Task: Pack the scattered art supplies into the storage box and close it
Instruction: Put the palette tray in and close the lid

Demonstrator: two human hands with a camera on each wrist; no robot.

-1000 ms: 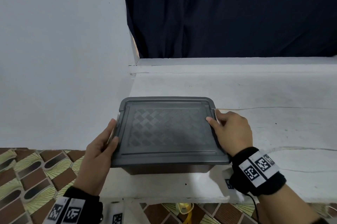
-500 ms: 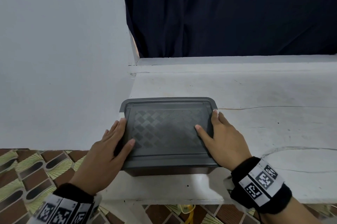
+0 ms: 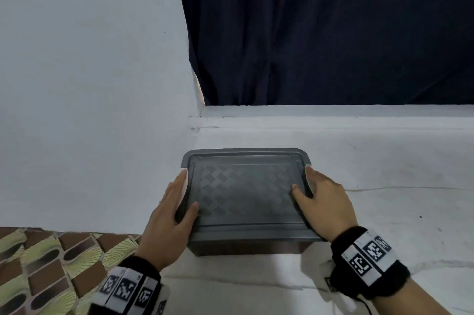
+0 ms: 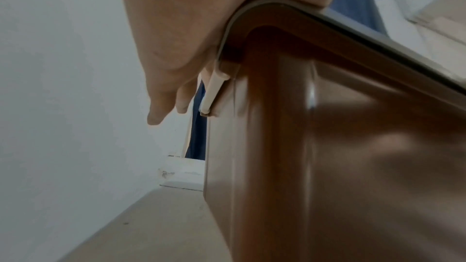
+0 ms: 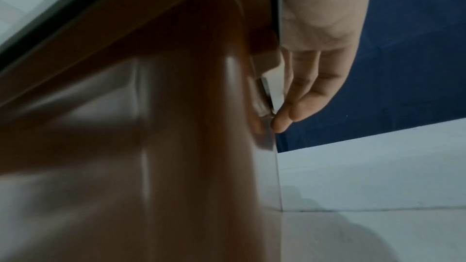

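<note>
The storage box [image 3: 246, 191] stands on the white ledge with its grey patterned lid on; its brown body shows in the wrist views [image 4: 327, 146] [image 5: 151, 146]. My left hand [image 3: 171, 212] lies along the lid's left edge, thumb on top, fingers reaching down beside the white left latch [image 4: 214, 91]. My right hand [image 3: 323, 202] mirrors it on the right edge, thumb on the lid, straight fingers touching the right latch [image 5: 269, 91]. No art supplies are visible; the box's inside is hidden.
The ledge [image 3: 384, 212] stretches right of the box. A white wall [image 3: 89, 84] rises close on the left. A dark blue curtain [image 3: 333, 32] hangs behind the ledge. Patterned floor tiles [image 3: 38, 263] lie below at the left.
Both hands slid from lying on the lid's top outwards to its side edges, fingers now down over the latches. The box stayed in place.
</note>
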